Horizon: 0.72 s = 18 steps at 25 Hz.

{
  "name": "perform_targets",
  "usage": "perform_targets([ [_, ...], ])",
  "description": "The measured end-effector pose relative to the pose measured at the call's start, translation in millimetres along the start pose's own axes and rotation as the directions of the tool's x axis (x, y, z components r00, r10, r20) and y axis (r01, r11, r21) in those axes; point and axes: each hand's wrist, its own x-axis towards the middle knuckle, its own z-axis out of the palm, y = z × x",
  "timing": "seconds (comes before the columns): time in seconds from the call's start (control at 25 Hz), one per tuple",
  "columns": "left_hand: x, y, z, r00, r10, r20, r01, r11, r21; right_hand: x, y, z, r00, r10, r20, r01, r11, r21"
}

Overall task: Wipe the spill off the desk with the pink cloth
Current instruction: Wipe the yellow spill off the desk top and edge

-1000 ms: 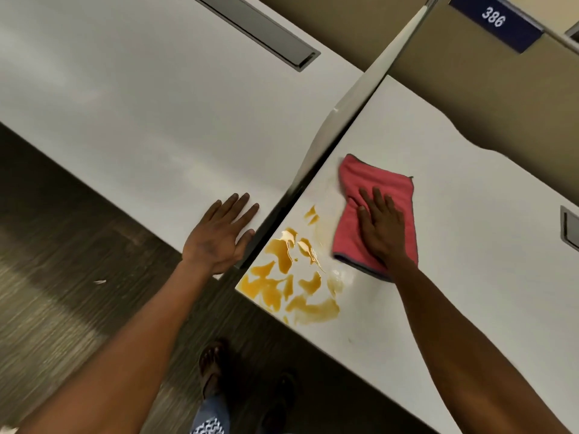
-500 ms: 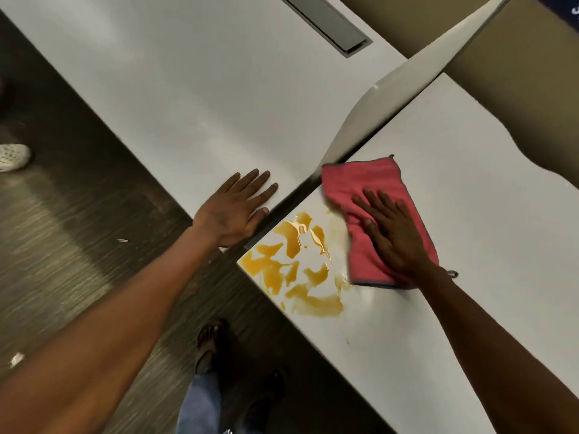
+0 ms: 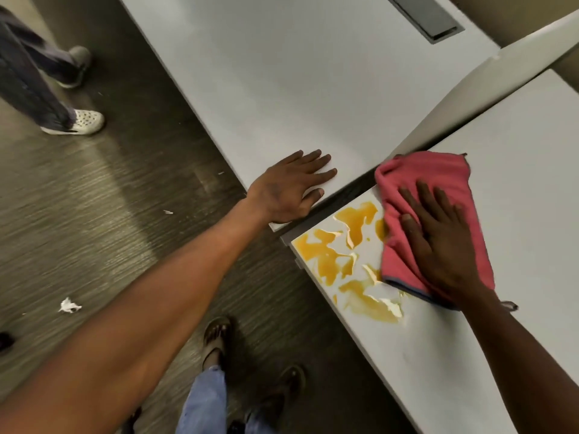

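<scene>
An orange-yellow spill (image 3: 341,258) lies in patches on the near corner of the white desk (image 3: 517,183). The pink cloth (image 3: 404,180) lies flat on the desk, its left edge touching the spill's right side. My right hand (image 3: 438,242) presses flat on the cloth with fingers spread. My left hand (image 3: 291,187) rests palm down, fingers apart, on the corner of the neighbouring white desk (image 3: 282,73), holding nothing.
A thin white divider panel (image 3: 488,86) stands between the two desks. A grey cable slot (image 3: 426,17) sits in the left desk. Another person's legs and white shoe (image 3: 84,122) stand on the dark floor at left. A paper scrap (image 3: 69,305) lies on the floor.
My right hand has slid the pink cloth leftward until its edge meets the spill. The view has swung left and down. My left hand stays on the neighbouring desk.
</scene>
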Motion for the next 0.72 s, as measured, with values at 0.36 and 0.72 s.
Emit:
perform_targets([
  [0.36,-9,-9,2,0.994,0.098,0.041,-0.1,0.994,0.043,-15,-16,-4,0.997,0.08,0.018,-0.081,0.993,0.082],
  [0.72,-10,-6,9,0.998,0.052,-0.036,-0.051,0.999,0.011,2,-36,2,0.953,0.294,-0.072,-0.287,0.953,0.097],
])
